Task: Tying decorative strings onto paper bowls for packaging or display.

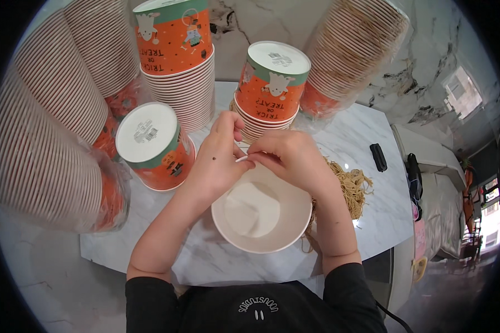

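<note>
An open white paper bucket (261,244) sits in front of me, its mouth facing up toward me. At its far rim my left hand (219,158) is closed, with thumb and fingers curled around the edge. My right hand (291,155) meets it there, thumb and forefinger pinched together. A short bright white bit shows between the fingertips and looks like part of the rim. Whether any twine is between the fingers is hidden. Beside my right forearm lies a heap of tan twine (350,188), partly covered by the arm.
Orange-and-green printed buckets stand upside down: a low one (155,147) at left, a tall stack (178,66) behind it, a shorter stack (275,83) beyond my hands. Plastic-wrapped bucket stacks (55,161) fill the left; another (355,50) leans at back right. A black object (378,157) lies on the marble-patterned table (383,211).
</note>
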A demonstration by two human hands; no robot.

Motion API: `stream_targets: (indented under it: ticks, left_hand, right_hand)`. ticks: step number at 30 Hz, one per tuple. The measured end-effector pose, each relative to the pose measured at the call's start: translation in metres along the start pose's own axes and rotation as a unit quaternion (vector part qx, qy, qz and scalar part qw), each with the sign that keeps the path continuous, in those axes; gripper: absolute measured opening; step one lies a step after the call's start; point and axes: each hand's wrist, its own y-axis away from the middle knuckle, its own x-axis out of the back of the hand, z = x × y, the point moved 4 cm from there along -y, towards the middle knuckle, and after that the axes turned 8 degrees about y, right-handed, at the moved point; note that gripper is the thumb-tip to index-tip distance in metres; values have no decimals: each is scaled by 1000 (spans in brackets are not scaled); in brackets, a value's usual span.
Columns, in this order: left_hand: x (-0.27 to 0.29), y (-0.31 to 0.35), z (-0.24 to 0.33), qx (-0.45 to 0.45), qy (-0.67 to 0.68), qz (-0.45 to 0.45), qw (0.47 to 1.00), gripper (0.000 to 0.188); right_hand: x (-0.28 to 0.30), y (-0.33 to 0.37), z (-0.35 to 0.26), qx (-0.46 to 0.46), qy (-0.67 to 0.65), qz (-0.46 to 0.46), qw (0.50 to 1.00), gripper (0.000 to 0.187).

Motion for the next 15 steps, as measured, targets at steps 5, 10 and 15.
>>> stream_targets:
  ticks: [5,10,15]
  left_hand:
    - [-4,2,2,8,3,-21,1000,64]
    - [-2,2,3,4,7,-11,1000,60]
    - [10,-1,-5,-54,-37,28,997,45]
  right_hand:
    - [4,3,2,1,0,0,1000,9]
    - [2,3,0,-10,32,-10,999,12]
    - [29,9,-11,-84,-52,28,995,12]
